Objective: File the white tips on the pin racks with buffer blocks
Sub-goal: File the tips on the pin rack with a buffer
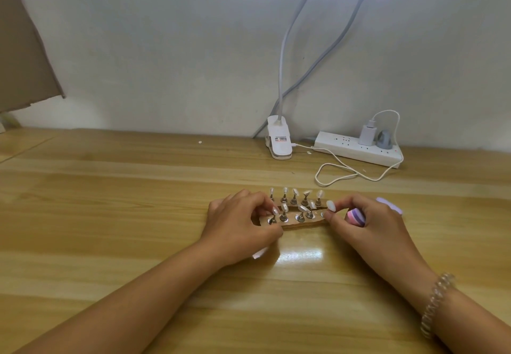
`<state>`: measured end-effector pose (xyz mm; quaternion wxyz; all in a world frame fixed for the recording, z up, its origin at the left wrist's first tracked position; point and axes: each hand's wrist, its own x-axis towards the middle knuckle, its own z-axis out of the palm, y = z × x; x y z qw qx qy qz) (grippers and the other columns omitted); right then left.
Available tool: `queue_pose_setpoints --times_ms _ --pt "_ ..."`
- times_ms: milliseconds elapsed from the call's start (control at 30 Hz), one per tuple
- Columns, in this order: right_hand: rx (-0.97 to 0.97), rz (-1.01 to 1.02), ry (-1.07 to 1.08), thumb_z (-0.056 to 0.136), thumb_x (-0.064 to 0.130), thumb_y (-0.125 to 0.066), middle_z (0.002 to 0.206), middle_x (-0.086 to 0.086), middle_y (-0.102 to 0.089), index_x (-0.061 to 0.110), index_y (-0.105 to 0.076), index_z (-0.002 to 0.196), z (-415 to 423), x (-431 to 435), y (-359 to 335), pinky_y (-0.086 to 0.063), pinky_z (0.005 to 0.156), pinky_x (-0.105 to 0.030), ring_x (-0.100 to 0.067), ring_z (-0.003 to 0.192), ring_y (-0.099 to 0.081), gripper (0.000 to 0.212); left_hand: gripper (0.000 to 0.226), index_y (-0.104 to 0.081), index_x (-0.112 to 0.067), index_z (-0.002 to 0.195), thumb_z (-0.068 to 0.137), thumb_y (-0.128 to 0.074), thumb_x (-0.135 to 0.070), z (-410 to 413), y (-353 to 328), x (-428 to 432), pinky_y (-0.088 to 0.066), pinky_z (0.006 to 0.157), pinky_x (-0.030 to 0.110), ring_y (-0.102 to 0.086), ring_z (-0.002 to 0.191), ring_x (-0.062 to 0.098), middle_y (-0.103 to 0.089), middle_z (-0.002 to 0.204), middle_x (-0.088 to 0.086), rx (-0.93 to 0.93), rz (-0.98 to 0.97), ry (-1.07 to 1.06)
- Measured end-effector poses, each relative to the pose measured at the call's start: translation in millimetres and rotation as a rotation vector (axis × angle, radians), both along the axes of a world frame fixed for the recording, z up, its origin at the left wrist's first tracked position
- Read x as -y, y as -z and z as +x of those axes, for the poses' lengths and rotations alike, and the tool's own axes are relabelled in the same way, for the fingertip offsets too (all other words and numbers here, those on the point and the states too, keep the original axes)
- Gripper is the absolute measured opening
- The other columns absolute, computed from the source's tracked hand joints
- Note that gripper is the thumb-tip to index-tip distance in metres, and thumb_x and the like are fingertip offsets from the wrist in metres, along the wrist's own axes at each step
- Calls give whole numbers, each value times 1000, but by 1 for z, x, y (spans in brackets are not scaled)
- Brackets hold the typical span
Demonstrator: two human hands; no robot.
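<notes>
Two wooden pin racks lie side by side on the table, the rear rack (pixel 300 201) and the front rack (pixel 293 222). Each carries several metal pins topped with white tips (pixel 284 207). My left hand (pixel 240 223) sits at the front rack's left end, its fingers curled and pinching a white tip (pixel 275 210) on a pin there. My right hand (pixel 370 223) is at the rack's right end. It pinches a loose white tip (pixel 331 205) between thumb and forefinger and grips a pink-and-purple striped buffer block (pixel 356 217) in its curled fingers.
A lavender piece (pixel 390 205) shows behind my right hand. Something pale (pixel 260 252) lies under my left wrist. A clip lamp base (pixel 279 139), a white power strip (pixel 359 149) and a looped white cable (pixel 331 176) sit at the back by the wall.
</notes>
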<state>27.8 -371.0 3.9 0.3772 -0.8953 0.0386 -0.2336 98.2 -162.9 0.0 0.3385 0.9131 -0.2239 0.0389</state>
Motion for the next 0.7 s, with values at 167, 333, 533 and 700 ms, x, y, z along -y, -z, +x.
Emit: queue_pose_setpoints --times_ms 167,333,533,700 --pt "-4 -11 12 83 29 -75 58 8 -66 31 -68 79 -1 0 0 -42 66 -20 -1 67 -57 8 18 -55 -52 81 64 -60 -49 -3 -2 -1 -23 96 26 -50 93 -10 -58 95 -21 -7 -20 45" --pt "-7 -65 16 84 32 -71 60 15 -64 34 -62 77 -3 -2 0 -42 63 -28 3 69 -56 12 21 -56 -50 84 73 -70 -38 -5 -3 -2 -28 104 31 -53 91 -8 -59 98 -19 8 -54 43" --pt "25 -200 -7 77 42 -72 70 10 -52 37 -52 103 -6 -6 -1 -48 60 -33 -4 65 -50 33 29 -54 -51 82 76 -71 -28 -8 -7 -1 -35 108 40 -54 92 -5 -60 104 -17 8 -66 54" --pt "92 -407 -70 81 46 -61 87 13 -53 34 -63 109 -12 -13 -4 -50 54 -34 -8 66 -54 30 31 -54 -50 84 77 -71 -26 -9 -7 -1 -37 106 40 -53 92 -4 -60 106 -17 21 -73 61"
